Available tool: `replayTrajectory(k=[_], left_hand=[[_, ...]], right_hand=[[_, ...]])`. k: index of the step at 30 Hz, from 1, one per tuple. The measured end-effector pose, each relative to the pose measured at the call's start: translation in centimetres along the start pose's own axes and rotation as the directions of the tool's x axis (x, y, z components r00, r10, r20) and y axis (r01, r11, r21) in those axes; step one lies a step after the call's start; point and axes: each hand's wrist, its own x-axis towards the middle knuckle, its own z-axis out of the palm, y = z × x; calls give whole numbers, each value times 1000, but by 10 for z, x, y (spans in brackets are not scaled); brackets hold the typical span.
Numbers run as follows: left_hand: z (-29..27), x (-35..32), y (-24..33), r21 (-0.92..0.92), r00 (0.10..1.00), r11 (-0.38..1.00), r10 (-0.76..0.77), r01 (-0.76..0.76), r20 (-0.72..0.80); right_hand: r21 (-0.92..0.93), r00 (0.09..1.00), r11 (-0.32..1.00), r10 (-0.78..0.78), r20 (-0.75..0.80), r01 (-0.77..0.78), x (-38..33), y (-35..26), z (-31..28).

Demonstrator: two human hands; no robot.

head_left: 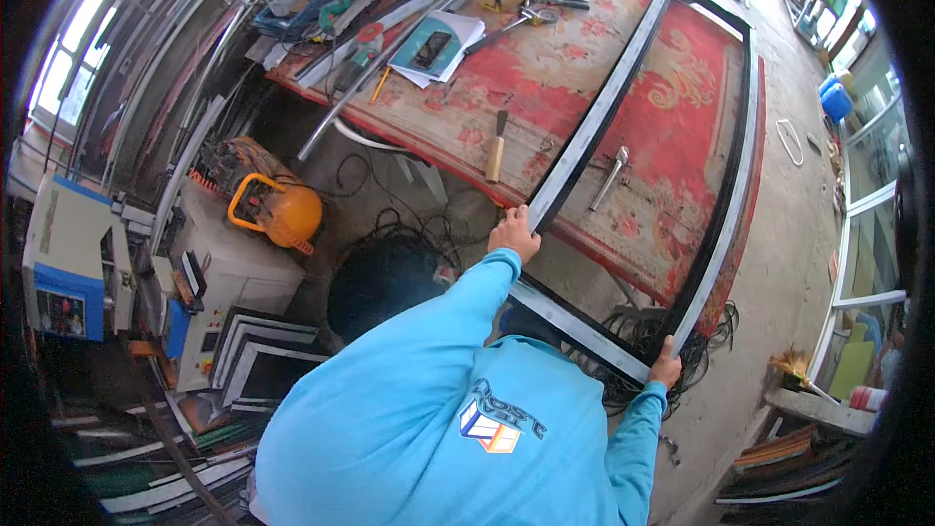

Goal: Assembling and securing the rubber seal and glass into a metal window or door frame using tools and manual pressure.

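Note:
A long rectangular frame (598, 109), silver on its face with black edges, lies over the table and juts past its near edge toward my body. My left hand (514, 234) is closed around the frame's left bar, close to its near corner. At the near right corner, my right hand (665, 367) grips the frame, with its thumb on top. Inside the frame's outline a slim silver metal tool (610, 178) rests on the table. Left of the frame lies a flat-bladed tool with a wooden handle (496, 158).
The table (545, 68) wears a red floral cover. Papers with a phone (431, 50), an angle grinder (368, 51) and hand tools crowd its far left. An orange tank (289, 212) and a coiled black cable (390, 263) sit on the floor at left. Glazed panels (872, 244) line the right.

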Motion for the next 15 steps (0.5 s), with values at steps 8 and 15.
replayTrajectory(k=[8,15], left_hand=[[-2,-1,1,14,1000,1000,7,-7,-10],[-2,-1,1,7,1000,1000,3,-3,-10]], right_hand=[[-5,999,1000,-3,32,3,1,-1,-2],[16,1000,1000,18,25,-19,0,-1,0]])
